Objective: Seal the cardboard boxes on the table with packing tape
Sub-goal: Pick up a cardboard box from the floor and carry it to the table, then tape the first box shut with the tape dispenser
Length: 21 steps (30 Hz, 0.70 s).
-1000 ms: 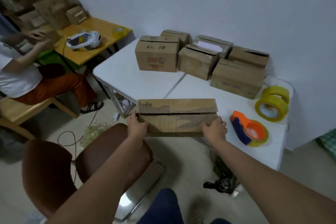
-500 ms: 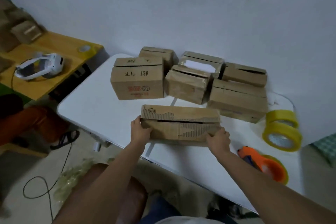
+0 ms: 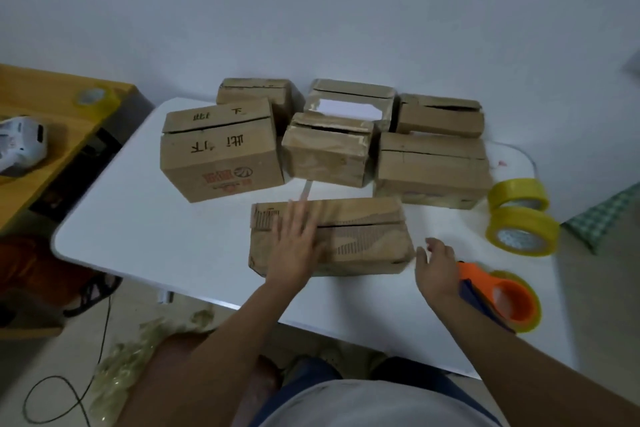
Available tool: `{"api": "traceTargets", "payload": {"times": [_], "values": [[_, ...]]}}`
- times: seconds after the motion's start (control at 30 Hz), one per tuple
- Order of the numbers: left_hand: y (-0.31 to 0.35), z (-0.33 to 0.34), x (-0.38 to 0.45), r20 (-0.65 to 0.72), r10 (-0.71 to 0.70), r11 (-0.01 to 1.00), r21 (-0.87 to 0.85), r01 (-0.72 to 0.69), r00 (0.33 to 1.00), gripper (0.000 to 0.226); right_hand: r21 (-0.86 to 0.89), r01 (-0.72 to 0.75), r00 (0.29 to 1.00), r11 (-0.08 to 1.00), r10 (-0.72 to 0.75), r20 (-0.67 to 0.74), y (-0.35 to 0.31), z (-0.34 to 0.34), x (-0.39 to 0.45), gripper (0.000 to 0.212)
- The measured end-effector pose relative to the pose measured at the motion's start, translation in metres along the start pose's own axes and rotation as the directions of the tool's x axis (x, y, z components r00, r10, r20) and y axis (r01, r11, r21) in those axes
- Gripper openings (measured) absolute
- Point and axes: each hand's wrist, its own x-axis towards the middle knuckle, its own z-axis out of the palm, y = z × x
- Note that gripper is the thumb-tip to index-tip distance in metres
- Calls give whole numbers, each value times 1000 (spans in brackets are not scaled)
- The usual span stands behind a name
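Observation:
A long flat cardboard box (image 3: 367,236) lies on the white table (image 3: 156,236) in front of me, its top flaps meeting along a dark slit. My left hand (image 3: 294,243) rests flat on the box's left part with fingers straight. My right hand (image 3: 437,265) hovers just off the box's right end, fingers loosely spread, holding nothing. Right beside that hand lies an orange tape dispenser (image 3: 502,298) with a roll in it. Two yellow tape rolls (image 3: 523,218) sit at the table's right edge.
Several more cardboard boxes (image 3: 221,156) stand in two rows at the back of the table against the wall. A yellow side table (image 3: 52,135) on the left carries a white headset and a tape roll. A cable and crumpled plastic lie on the floor.
The box has been set down farther onto the table. My left hand moved from gripping its left end to lying flat on top. My right hand let go of the right end.

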Motion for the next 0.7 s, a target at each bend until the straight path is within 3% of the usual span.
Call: {"api": "traceTargets", "payload": {"times": [0.1,0.2,0.27,0.4,0.6,0.7], "values": [[8,20,-4,217,163,985,18,-171,963,75,-200,-129,986,971,105,-128,38,-13,-2,45],[8,35,-12,236,123,985,86,-147,964,72,-170,-306,934,937,261,-243,67,-29,-4,61],[7,38,-12,217,100,985,117,-128,971,69,-95,-410,904,907,389,-179,85,-40,-1,69],[8,41,-5,210,95,986,118,-121,973,71,-53,-306,945,951,310,106,107,-45,-1,42],[9,38,-7,246,88,988,104,-117,965,68,-323,-195,944,926,267,193,93,-24,-2,45],[10,33,-7,270,82,987,111,-116,959,67,-146,-123,986,982,138,96,72,-27,1,14]]}}
